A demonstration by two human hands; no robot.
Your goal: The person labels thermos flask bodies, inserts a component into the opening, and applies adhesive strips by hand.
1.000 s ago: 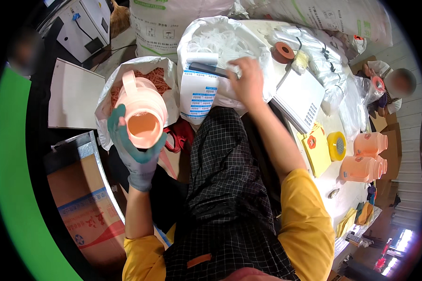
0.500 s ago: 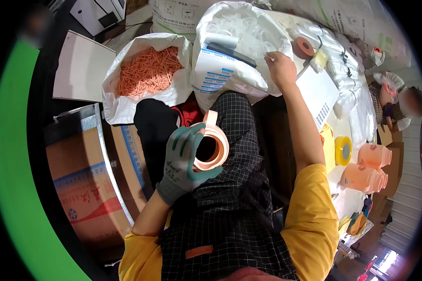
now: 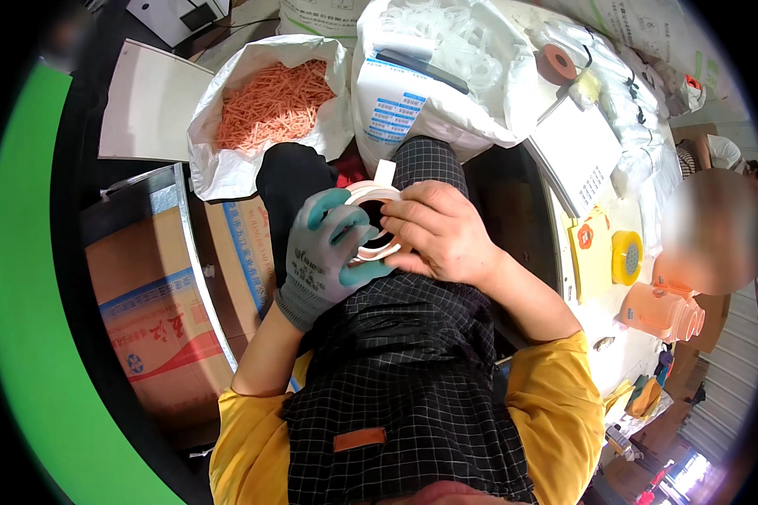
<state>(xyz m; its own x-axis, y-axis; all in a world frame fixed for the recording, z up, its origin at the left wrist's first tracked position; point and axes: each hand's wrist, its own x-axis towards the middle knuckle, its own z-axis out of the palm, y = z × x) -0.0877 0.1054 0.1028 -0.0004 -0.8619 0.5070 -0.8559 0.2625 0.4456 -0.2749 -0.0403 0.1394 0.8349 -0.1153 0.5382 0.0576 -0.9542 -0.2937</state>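
Over my lap, my left hand (image 3: 324,252), in a grey and green glove, is wrapped round a salmon-orange plastic jug (image 3: 393,245) whose round, dark mouth faces up. A pale ring (image 3: 364,194) lies at the mouth's rim. My bare right hand (image 3: 442,231) is closed over the right side of the mouth, fingers on the ring and thumb low against the rim. Those fingers hide part of the ring, so I cannot tell how far it sits on the jug. A light strap-like handle (image 3: 385,173) sticks up beyond the mouth.
Ahead stand a white sack of orange strips (image 3: 274,108) and a sack of translucent rings (image 3: 459,50). On the right-hand table are a white notebook (image 3: 574,151), yellow tape roll (image 3: 627,257) and orange jugs (image 3: 661,311). Cardboard boxes (image 3: 156,337) stand left; another person (image 3: 716,231) is at right.
My right hand has come from the sack of translucent rings back to the jug's mouth. The left hand still holds the jug. The person at right appears much nearer.
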